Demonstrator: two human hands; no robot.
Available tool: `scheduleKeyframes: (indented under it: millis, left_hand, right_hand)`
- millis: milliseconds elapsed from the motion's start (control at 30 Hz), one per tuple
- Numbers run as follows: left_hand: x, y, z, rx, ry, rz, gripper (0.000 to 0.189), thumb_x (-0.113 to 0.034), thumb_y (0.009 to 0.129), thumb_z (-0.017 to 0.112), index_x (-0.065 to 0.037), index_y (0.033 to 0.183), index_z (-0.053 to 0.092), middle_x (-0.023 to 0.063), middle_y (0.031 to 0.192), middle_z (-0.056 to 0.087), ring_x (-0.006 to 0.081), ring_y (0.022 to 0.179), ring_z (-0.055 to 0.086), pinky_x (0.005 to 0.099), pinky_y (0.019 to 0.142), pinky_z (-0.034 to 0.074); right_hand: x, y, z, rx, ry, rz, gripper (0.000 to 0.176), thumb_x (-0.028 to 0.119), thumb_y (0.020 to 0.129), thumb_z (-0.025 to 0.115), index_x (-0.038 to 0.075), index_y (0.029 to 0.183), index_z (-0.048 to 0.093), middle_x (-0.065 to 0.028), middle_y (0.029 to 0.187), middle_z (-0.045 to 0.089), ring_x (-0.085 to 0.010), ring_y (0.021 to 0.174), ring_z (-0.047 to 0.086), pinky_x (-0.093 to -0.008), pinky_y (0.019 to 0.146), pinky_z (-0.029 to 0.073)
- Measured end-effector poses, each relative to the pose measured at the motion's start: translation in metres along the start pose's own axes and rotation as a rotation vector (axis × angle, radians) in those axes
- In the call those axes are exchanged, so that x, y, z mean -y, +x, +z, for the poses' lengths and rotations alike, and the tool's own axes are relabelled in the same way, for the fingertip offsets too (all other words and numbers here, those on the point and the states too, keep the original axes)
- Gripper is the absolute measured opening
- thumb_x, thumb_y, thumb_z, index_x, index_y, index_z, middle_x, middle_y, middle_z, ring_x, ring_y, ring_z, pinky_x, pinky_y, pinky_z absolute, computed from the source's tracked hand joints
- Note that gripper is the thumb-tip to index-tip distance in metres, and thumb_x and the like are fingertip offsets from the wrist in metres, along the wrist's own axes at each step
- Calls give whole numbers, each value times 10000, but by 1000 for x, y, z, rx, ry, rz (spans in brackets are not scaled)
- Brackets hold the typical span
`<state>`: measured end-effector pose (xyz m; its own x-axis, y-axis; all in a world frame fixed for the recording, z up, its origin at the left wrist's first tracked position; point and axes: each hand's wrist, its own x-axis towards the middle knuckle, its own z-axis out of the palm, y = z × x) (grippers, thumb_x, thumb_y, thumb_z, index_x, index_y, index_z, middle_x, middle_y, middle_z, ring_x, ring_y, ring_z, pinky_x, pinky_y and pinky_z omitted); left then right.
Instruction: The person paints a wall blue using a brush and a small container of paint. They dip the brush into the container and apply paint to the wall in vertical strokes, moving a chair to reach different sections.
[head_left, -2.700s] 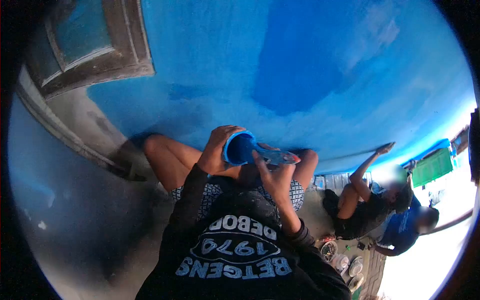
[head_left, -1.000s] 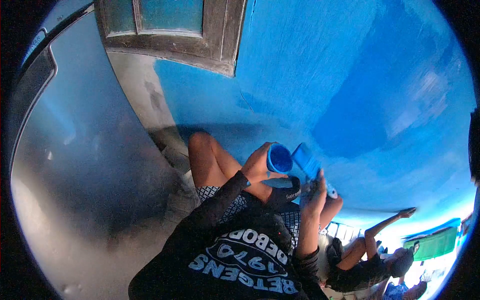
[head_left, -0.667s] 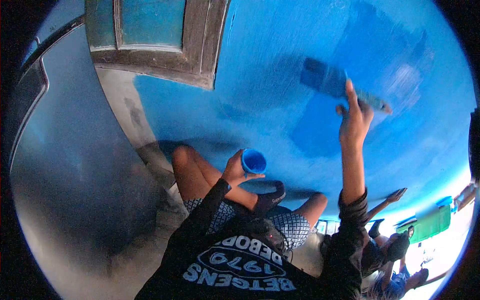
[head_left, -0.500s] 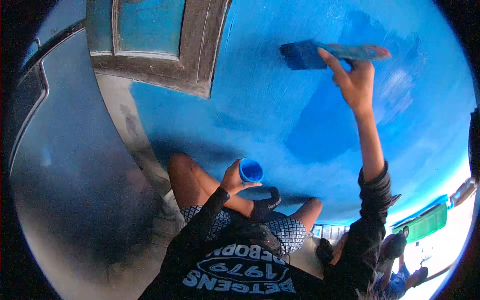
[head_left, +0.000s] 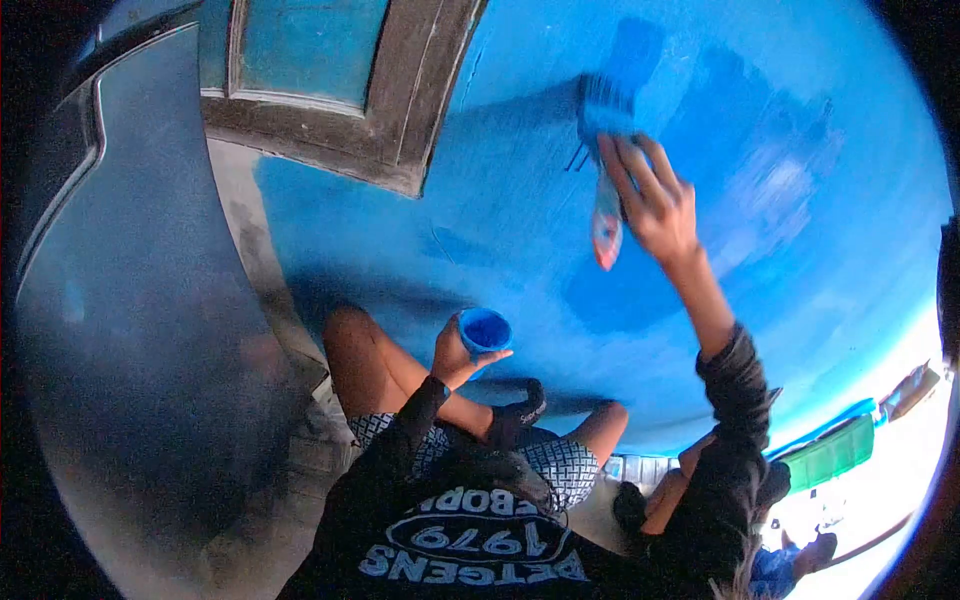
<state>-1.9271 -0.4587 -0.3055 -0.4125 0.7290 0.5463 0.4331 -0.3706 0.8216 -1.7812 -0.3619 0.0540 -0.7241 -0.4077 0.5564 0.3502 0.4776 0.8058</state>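
My right hand (head_left: 657,200) is closed round a wide paintbrush (head_left: 606,185), its dark bristles up against the blue wall (head_left: 520,220) and its red-tipped handle pointing down. Just above the bristles lies a darker, wet-looking blue patch (head_left: 634,55). Low in front of my lap, my left hand (head_left: 462,355) grips a small cup of blue paint (head_left: 485,331), fingers wrapped round its side and its mouth facing me.
A weathered wooden frame (head_left: 400,150) with a blue panel is set in the wall at upper left. A large dark smooth panel (head_left: 160,300) curves along the left. Another person's legs (head_left: 665,497) and a green sheet (head_left: 830,458) show at lower right.
The brush has turned from lying sideways to bristles up, and my right hand has moved left and down. A fresh dark blue stroke shows on the wall. The cup has shifted slightly left.
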Motion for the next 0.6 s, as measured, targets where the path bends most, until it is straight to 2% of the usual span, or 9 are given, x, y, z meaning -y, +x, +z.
scheduleKeyframes:
  millis: [100, 233, 300, 400, 500, 567, 600]
  left_hand:
    - [-2, 5, -13, -78, -52, -61, 749, -422, 606, 955, -22, 1121, 586, 147, 1054, 678, 286, 956, 677, 405, 839, 544]
    - [17, 8, -23, -70, -35, -72, 754, -422, 603, 957, -23, 1122, 581, 145, 1062, 678, 284, 964, 678, 408, 839, 547]
    - [21, 15, -29, -48, 3, -50, 758, -423, 601, 958, -24, 1124, 581, 145, 1066, 679, 284, 971, 678, 409, 844, 546]
    - [17, 17, -32, -33, 40, -9, 759, -415, 597, 960, -26, 1130, 585, 144, 1075, 679, 282, 986, 677, 407, 857, 544]
    - [12, 17, -30, -38, 28, 33, 753, -397, 594, 963, -28, 1136, 593, 143, 1087, 680, 278, 1003, 675, 404, 873, 542]
    - [9, 16, -29, 16, 6, 9, 758, -393, 595, 963, -27, 1147, 595, 144, 1095, 680, 281, 1008, 675, 406, 882, 541]
    - [11, 14, -27, 27, 7, 0, 758, -393, 595, 963, -27, 1147, 595, 144, 1095, 680, 281, 1008, 675, 406, 882, 541]
  right_hand:
    - [33, -22, -20, -79, 252, 256, 491, 85, 714, 676, 34, 1201, 688, -108, 1119, 658, -298, 983, 659, -372, 722, 578]
    - [79, -60, -17, -46, 474, 338, 463, 80, 696, 692, 25, 1156, 698, -139, 1086, 662, -332, 961, 654, -410, 769, 569]
    - [97, -61, -5, 95, 676, 420, 228, 7, 760, 762, 21, 986, 734, -97, 982, 707, -302, 872, 677, -346, 713, 556]
    - [68, -53, 10, 81, 602, 346, 181, 15, 783, 761, 37, 960, 731, -104, 966, 717, -284, 854, 684, -344, 718, 553]
    - [10, -8, 8, -121, 516, 611, 131, 84, 812, 770, 112, 939, 752, -63, 967, 732, -238, 812, 690, -363, 699, 531]
    - [-33, 28, 1, -272, 195, 454, 102, 158, 827, 779, 135, 925, 762, -17, 973, 740, -218, 738, 680, -330, 664, 518]
    - [-47, 43, -5, -245, 138, 490, 150, 224, 823, 791, 150, 950, 765, 8, 984, 743, -211, 716, 671, -303, 678, 512]
